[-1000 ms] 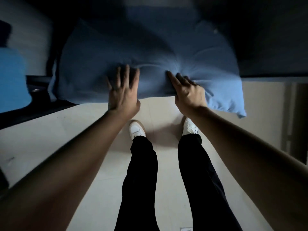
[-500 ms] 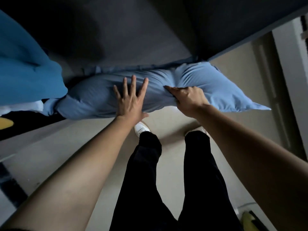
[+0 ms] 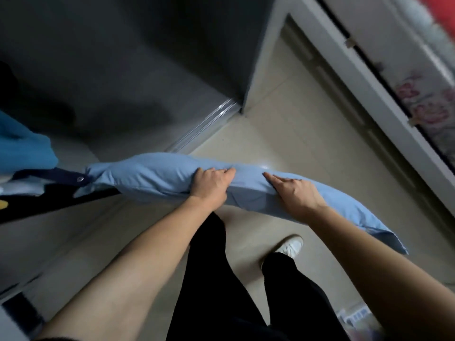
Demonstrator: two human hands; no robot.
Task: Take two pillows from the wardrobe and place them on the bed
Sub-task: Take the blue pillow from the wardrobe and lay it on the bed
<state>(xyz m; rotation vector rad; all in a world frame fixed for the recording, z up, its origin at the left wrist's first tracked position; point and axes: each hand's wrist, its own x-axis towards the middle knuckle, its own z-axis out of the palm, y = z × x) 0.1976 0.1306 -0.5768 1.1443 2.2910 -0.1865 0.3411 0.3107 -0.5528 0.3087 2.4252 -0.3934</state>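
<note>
A light blue pillow (image 3: 152,177) hangs edge-on across the middle of the view, held in the air in front of the dark wardrobe (image 3: 110,70). My left hand (image 3: 211,184) is closed over its near edge at the centre. My right hand (image 3: 295,195) grips the same edge a little to the right, fingers curled over the top. The pillow's left end still touches the clothes in the wardrobe; its right corner droops over the floor. No second pillow and no bed are clearly visible.
Blue fabric (image 3: 22,146) and dark clothing with a snap strap (image 3: 56,177) sit at the left in the wardrobe. The sliding-door track (image 3: 209,121) runs along the beige floor (image 3: 283,134). A white frame with floral cloth (image 3: 428,112) stands at right.
The pillow has come out of the wardrobe and turned edge-on. My left hand went from flat on it to closed over its edge. The view has swung to the right.
</note>
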